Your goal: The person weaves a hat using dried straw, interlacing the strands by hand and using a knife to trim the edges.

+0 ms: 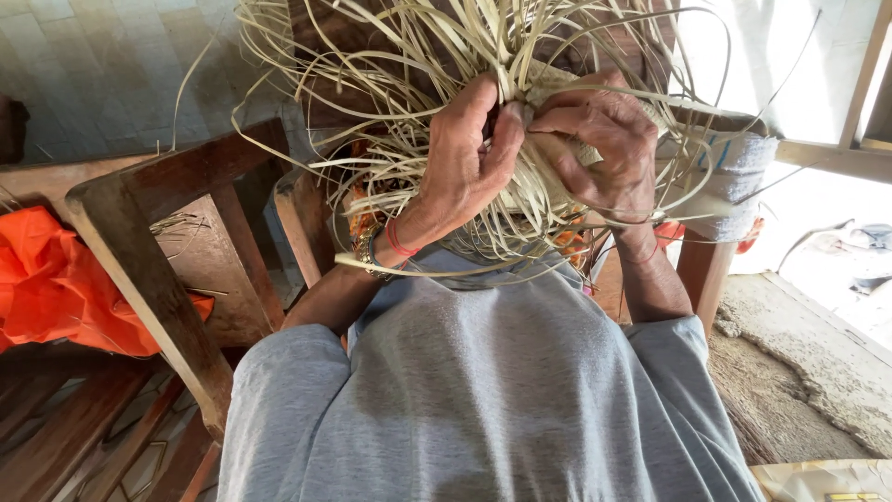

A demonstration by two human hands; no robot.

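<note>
Both hands pinching pale palm-leaf strips at the woven core of a half-made piece.

Nearest, a grey shirt [483, 390]; above it the left hand [465, 158] and right hand [604, 149] close on the strips [418, 56] where they converge. They look light, springy, dry and likely to split, best held at the tight weave. Beyond: wooden chair [158, 242], orange cloth [56, 279].

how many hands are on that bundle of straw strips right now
2. The left hand grips the straw strips at centre; the right hand pinches them beside it, fingertips touching. No other hands show.
</note>
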